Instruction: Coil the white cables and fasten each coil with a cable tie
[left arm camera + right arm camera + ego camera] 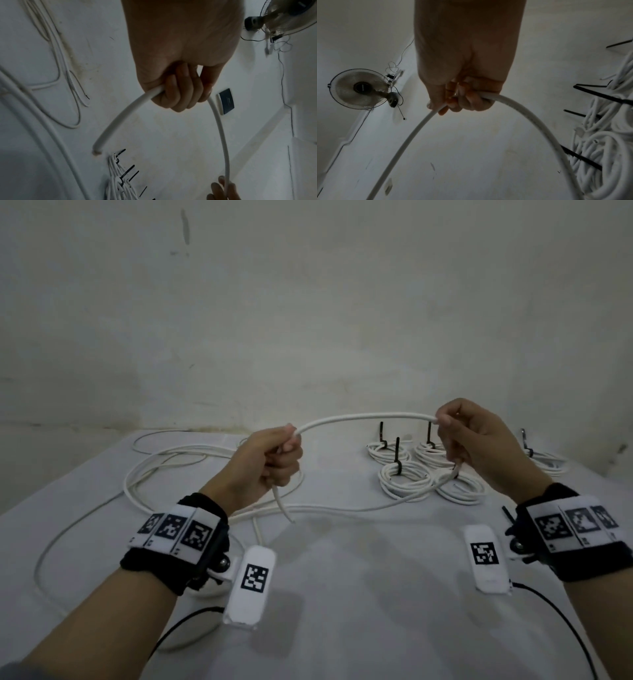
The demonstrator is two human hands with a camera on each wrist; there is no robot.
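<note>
A white cable arches in the air between my two hands above the white table. My left hand grips it in a fist, and the cable's short cut end hangs below that fist. My right hand pinches the cable with curled fingers, and the cable runs on down from it to the table. Loose cable loops lie at the left. Several finished coils bound with black cable ties lie at the back right.
A wall stands right behind the table. A loose black cable tie lies by my right wrist. Black leads trail from the wrist cameras. A fan hangs on the wall in the right wrist view.
</note>
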